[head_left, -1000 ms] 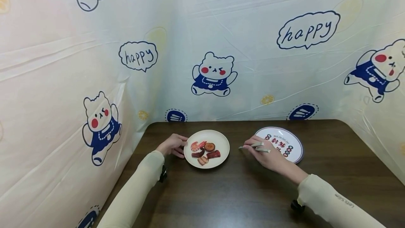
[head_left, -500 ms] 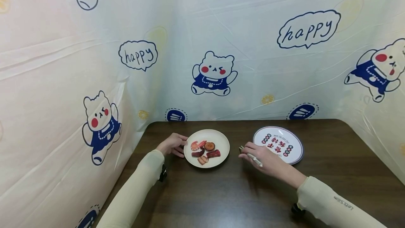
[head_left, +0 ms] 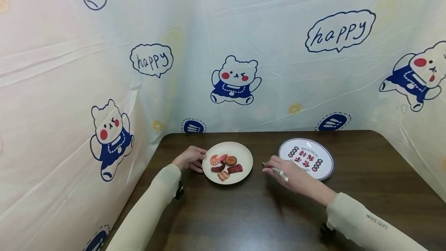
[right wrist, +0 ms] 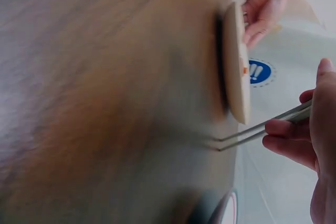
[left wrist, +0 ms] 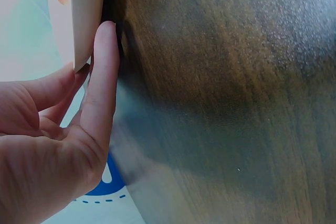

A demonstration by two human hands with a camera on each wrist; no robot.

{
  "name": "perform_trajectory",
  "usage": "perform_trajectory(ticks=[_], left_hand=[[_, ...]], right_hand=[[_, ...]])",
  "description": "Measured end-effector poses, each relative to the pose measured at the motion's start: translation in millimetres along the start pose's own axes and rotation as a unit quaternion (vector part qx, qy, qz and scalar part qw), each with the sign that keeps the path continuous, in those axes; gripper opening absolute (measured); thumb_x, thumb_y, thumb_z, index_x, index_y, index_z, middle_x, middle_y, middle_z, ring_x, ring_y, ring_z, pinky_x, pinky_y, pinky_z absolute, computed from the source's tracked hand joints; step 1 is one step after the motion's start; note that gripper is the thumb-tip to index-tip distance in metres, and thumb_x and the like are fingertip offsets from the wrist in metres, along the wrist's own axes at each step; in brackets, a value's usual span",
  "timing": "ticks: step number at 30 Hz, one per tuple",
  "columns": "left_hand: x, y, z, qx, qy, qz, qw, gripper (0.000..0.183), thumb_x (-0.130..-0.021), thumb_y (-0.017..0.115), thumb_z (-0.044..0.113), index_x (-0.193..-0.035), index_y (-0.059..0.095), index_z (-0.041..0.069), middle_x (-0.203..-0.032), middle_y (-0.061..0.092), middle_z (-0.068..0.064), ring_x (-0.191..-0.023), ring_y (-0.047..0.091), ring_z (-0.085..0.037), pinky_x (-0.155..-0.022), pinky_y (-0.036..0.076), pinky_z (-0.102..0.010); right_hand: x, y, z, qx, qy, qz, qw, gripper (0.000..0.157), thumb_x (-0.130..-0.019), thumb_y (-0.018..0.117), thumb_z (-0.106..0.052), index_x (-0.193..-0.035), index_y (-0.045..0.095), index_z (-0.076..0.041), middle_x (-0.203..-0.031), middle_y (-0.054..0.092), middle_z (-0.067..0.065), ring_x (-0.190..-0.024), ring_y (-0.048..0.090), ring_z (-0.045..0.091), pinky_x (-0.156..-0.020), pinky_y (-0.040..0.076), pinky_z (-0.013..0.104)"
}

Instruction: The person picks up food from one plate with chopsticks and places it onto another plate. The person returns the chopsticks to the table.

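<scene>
A round cream plate (head_left: 209, 173) lies left of centre on the table, bearing several small food pieces (head_left: 230, 161), among them a pink shrimp-like one and a round brown slice. At its left rim my left hand (head_left: 189, 159) grips the edge; in the left wrist view the thumb sits at the rim and a long finger reaches along the underside. Between this plate and a white oval plate, my right hand (head_left: 287, 173) holds a pair of thin metal chopsticks (right wrist: 262, 128). Their tips point left toward the cream plate, close together and low over the table.
The white oval plate (head_left: 313, 154) with a blue rim and red lettering lies partly behind my right hand. The dark wooden table (head_left: 244, 220) ends at the back against a printed curtain (head_left: 195, 88), which also hangs along both sides.
My right hand has turned and shifted slightly left and down, and the chopsticks, earlier showing separate back ends, now nearly line up. The left hand and cream plate have stayed put.
</scene>
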State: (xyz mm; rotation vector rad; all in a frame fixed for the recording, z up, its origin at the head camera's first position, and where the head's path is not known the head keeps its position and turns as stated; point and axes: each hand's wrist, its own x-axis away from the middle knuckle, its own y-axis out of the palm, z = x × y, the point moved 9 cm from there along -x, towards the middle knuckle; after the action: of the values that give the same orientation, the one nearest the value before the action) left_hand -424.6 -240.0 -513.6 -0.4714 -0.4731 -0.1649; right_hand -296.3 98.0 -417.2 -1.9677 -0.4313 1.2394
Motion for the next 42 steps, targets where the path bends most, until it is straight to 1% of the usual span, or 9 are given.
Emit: perform_trajectory(ticks=[4, 6, 12, 15, 19, 22, 27, 35, 42], left_hand=[[0.9, -1.0, 0.9, 0.003, 0.000, -0.001, 1.0000, 0.041, -0.107, 0.060, 0.007, -0.147, 0.059, -0.001, -0.125, 0.067, -0.021, -0.086, 0.074, -0.031, -0.071, 0.067, -0.044], [1.6, -1.2, 1.0, 0.004, 0.000, -0.001, 1.0000, 0.041, -0.107, 0.059, 0.008, -0.147, 0.059, -0.001, -0.125, 0.067, -0.021, -0.086, 0.074, -0.031, -0.071, 0.067, -0.044], [4.6, 0.0, 3.1, 0.001, 0.004, 0.002, 1.0000, 0.040, -0.107, 0.059, 0.008, -0.146, 0.060, -0.002, -0.125, 0.067, -0.021, -0.085, 0.074, -0.031, -0.071, 0.067, -0.043], [5.8, 0.4, 2.9, 0.002, 0.004, 0.003, 1.0000, 0.040, -0.108, 0.059, 0.008, -0.146, 0.059, -0.002, -0.124, 0.067, -0.021, -0.085, 0.074, -0.031, -0.071, 0.067, -0.043], [6.3, 0.0, 2.3, 0.001, 0.003, 0.003, 1.0000, 0.040, -0.108, 0.058, 0.007, -0.146, 0.059, -0.002, -0.125, 0.067, -0.021, -0.085, 0.074, -0.031, -0.071, 0.067, -0.043], [5.9, -0.4, 1.9, 0.002, 0.003, 0.002, 1.0000, 0.040, -0.108, 0.059, 0.008, -0.147, 0.059, -0.001, -0.125, 0.067, -0.021, -0.085, 0.074, -0.031, -0.072, 0.067, -0.044], [5.6, -0.7, 2.0, 0.002, 0.000, 0.003, 1.0000, 0.040, -0.108, 0.059, 0.008, -0.147, 0.059, -0.001, -0.125, 0.067, -0.021, -0.085, 0.074, -0.030, -0.072, 0.067, -0.043], [7.2, 0.4, 3.5, -0.005, 0.002, 0.002, 1.0000, 0.041, -0.107, 0.059, 0.008, -0.147, 0.059, -0.001, -0.126, 0.066, -0.021, -0.086, 0.073, -0.031, -0.073, 0.067, -0.043], [6.8, -0.3, 3.2, -0.002, 0.003, 0.005, 1.0000, 0.040, -0.107, 0.059, 0.007, -0.147, 0.059, -0.002, -0.128, 0.065, -0.022, -0.086, 0.073, -0.031, -0.072, 0.067, -0.043]], right_hand=[[-11, -13.2, 10, -0.033, 0.046, 0.029, 0.998, 0.001, -0.101, 0.072, -0.008, -0.101, 0.073, -0.008, -0.091, 0.066, -0.005, -0.075, 0.058, 0.002, -0.062, 0.055, 0.022], [-15, -17.2, 15, -0.049, 0.075, 0.034, 0.995, 0.006, -0.103, 0.070, -0.010, -0.100, 0.074, -0.007, -0.087, 0.066, -0.004, -0.070, 0.055, 0.000, -0.058, 0.051, 0.023], [-21, -18.7, 28, -0.080, 0.134, 0.022, 0.988, 0.013, -0.106, 0.065, -0.014, -0.099, 0.076, -0.010, -0.070, 0.060, -0.005, -0.057, 0.050, 0.001, -0.052, 0.047, 0.025], [-19, -14.9, 29, -0.074, 0.146, 0.011, 0.986, 0.014, -0.107, 0.065, -0.016, -0.100, 0.076, -0.011, -0.074, 0.061, -0.006, -0.059, 0.050, 0.002, -0.053, 0.047, 0.025], [-17, -8.4, 19, -0.037, 0.109, -0.004, 0.993, 0.009, -0.105, 0.068, -0.014, -0.101, 0.075, -0.011, -0.086, 0.064, -0.008, -0.069, 0.054, 0.002, -0.059, 0.051, 0.024], [-15, -4.7, 4, 0.000, 0.035, 0.002, 0.999, 0.003, -0.101, 0.072, -0.011, -0.099, 0.072, -0.012, -0.090, 0.062, -0.008, -0.074, 0.054, 0.002, -0.062, 0.053, 0.021], [-5, 7.9, -10, 0.054, -0.026, -0.023, 0.998, 0.007, -0.102, 0.071, -0.016, -0.099, 0.067, -0.012, -0.092, 0.055, -0.006, -0.072, 0.055, 0.004, -0.062, 0.054, 0.016], [10, 33.0, -26, 0.113, -0.007, -0.133, 0.985, 0.016, -0.101, 0.074, -0.017, -0.096, 0.059, -0.012, -0.098, 0.046, -0.003, -0.081, 0.051, 0.011, -0.064, 0.053, 0.025], [17, 45.1, -35, 0.140, -0.012, -0.152, 0.978, 0.014, -0.095, 0.078, -0.008, -0.093, 0.064, -0.007, -0.100, 0.047, 0.002, -0.082, 0.052, 0.018, -0.064, 0.053, 0.031]])
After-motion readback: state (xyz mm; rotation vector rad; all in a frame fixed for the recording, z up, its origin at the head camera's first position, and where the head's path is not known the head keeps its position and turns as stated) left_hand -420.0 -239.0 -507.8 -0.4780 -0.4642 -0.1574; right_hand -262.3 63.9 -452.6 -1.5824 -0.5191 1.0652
